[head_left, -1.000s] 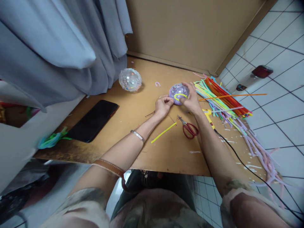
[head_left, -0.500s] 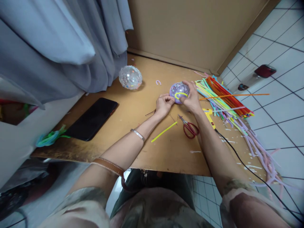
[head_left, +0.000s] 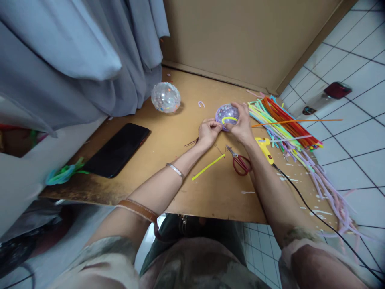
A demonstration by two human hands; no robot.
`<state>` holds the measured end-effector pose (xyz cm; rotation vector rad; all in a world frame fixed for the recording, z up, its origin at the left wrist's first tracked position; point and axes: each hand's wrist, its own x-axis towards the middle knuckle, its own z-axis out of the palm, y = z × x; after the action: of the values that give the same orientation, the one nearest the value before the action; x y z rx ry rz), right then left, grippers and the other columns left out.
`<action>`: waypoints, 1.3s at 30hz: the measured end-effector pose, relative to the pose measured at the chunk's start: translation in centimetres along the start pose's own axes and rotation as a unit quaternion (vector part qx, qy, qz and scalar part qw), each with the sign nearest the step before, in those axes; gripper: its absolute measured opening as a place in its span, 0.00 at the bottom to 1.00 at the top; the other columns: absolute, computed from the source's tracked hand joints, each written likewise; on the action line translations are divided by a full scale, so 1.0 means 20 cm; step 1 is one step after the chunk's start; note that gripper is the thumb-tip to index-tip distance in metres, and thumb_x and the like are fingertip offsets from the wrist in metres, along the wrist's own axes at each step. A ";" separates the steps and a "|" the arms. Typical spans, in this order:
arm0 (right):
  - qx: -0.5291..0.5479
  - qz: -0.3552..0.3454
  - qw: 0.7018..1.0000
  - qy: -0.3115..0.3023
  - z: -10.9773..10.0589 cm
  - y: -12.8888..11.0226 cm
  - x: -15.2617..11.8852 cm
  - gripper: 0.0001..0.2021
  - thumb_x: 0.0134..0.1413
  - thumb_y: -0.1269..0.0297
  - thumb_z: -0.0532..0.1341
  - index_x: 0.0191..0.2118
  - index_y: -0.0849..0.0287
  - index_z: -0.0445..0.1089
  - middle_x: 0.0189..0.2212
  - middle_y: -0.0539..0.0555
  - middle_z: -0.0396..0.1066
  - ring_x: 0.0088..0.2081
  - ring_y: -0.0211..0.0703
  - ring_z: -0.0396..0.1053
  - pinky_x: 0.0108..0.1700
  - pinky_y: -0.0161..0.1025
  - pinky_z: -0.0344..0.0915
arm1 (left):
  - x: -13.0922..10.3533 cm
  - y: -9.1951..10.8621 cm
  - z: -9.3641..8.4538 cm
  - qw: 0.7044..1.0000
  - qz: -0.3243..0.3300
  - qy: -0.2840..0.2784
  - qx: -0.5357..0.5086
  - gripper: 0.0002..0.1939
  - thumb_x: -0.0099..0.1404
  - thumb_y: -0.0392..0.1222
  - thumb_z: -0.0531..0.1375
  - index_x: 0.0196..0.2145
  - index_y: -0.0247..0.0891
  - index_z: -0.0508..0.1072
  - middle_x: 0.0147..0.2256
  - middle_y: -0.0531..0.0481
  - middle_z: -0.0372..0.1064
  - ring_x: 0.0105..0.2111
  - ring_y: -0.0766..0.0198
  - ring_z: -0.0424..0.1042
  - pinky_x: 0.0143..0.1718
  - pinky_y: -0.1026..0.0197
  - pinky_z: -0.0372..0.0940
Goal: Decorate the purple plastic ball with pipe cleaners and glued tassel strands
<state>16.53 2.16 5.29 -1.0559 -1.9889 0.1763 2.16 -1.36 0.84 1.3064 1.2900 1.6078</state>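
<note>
Table (head_left: 168,148): at the rear rises a panel (head_left: 240,40); a curtain (head_left: 132,64) hangs at the left rear. On the left half, a phone (head_left: 117,150) lies with a tangle of strips (head_left: 64,172) at its left; behind and right of it stands a free ball (head_left: 165,97). Near the centre, a held ball (head_left: 227,112) lies between the left hand (head_left: 209,132) and right hand (head_left: 241,124), a curved piece (head_left: 201,104) to its left. Before it, between the forearms, lie scissors (head_left: 240,163), with a straight strip (head_left: 209,167) at their left. To the right, a glue gun (head_left: 264,150) lies before a bundle of pipe cleaners (head_left: 288,124).
</note>
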 end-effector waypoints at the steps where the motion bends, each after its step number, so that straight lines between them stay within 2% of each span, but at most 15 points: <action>1: -0.003 -0.003 1.000 0.001 0.00 0.01 0.00 0.32 0.47 0.55 0.69 0.59 0.49 0.64 0.59 0.60 0.65 0.64 0.65 0.59 0.67 0.71 0.55 | 0.00 0.00 0.00 1.000 0.000 -0.001 0.001 0.06 0.58 0.33 0.65 0.25 0.38 0.81 0.39 0.44 0.78 0.48 0.58 0.74 0.56 0.54 0.66; 5: -0.015 -0.011 1.000 0.005 0.02 0.02 0.00 0.32 0.48 0.56 0.69 0.60 0.50 0.63 0.59 0.60 0.65 0.64 0.65 0.59 0.67 0.71 0.54 | 0.00 0.01 -0.01 1.000 -0.007 -0.004 0.005 0.05 0.59 0.33 0.65 0.26 0.36 0.81 0.40 0.42 0.77 0.48 0.58 0.74 0.56 0.55 0.66; 12: -0.032 -0.015 0.999 0.018 0.03 -0.01 -0.01 0.33 0.47 0.56 0.70 0.60 0.49 0.62 0.60 0.61 0.64 0.64 0.65 0.58 0.67 0.71 0.55 | 0.00 0.02 0.00 1.000 -0.013 0.000 0.006 0.06 0.58 0.33 0.66 0.24 0.37 0.80 0.40 0.43 0.77 0.48 0.57 0.74 0.57 0.54 0.66; 26: -0.152 -0.009 0.988 -0.031 0.00 -0.10 -0.03 0.32 0.54 0.51 0.63 0.63 0.51 0.60 0.63 0.64 0.60 0.66 0.67 0.54 0.64 0.70 0.56 | 0.00 0.03 0.00 0.999 -0.031 -0.006 -0.012 0.07 0.57 0.32 0.65 0.22 0.39 0.77 0.36 0.48 0.77 0.43 0.60 0.75 0.56 0.54 0.67; 30: -0.178 0.000 0.983 -0.034 -0.01 -0.12 -0.04 0.32 0.54 0.53 0.63 0.64 0.53 0.59 0.63 0.65 0.60 0.67 0.67 0.53 0.65 0.68 0.56 | 0.00 0.03 0.00 0.997 -0.057 -0.022 -0.054 0.05 0.56 0.30 0.63 0.26 0.37 0.75 0.32 0.49 0.77 0.37 0.62 0.76 0.50 0.57 0.69; 32: -0.181 0.003 0.983 -0.034 -0.01 -0.12 -0.04 0.32 0.54 0.54 0.63 0.64 0.53 0.59 0.64 0.65 0.60 0.67 0.67 0.53 0.64 0.67 0.56 | 0.01 0.03 0.01 0.994 -0.075 -0.016 -0.078 0.08 0.54 0.26 0.61 0.28 0.37 0.74 0.32 0.49 0.77 0.36 0.64 0.76 0.49 0.58 0.70; 35: -0.178 0.004 0.983 -0.039 -0.01 -0.12 -0.04 0.32 0.54 0.54 0.62 0.64 0.52 0.58 0.64 0.64 0.59 0.67 0.66 0.54 0.64 0.67 0.56 | 0.01 0.04 0.01 0.990 -0.093 -0.008 -0.106 0.12 0.52 0.22 0.57 0.31 0.36 0.72 0.34 0.49 0.76 0.35 0.65 0.76 0.48 0.59 0.70; 39: -0.159 0.004 0.987 -0.035 -0.01 -0.09 -0.03 0.32 0.54 0.53 0.62 0.63 0.51 0.59 0.64 0.63 0.60 0.66 0.66 0.55 0.64 0.69 0.56 | 0.01 0.04 0.00 0.989 -0.096 -0.016 -0.112 0.13 0.51 0.23 0.56 0.31 0.37 0.69 0.34 0.49 0.76 0.36 0.65 0.77 0.49 0.58 0.70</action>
<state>15.69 0.47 5.91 -1.2724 -2.1215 -0.1063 2.23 -1.36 1.75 1.0346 1.1414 1.5397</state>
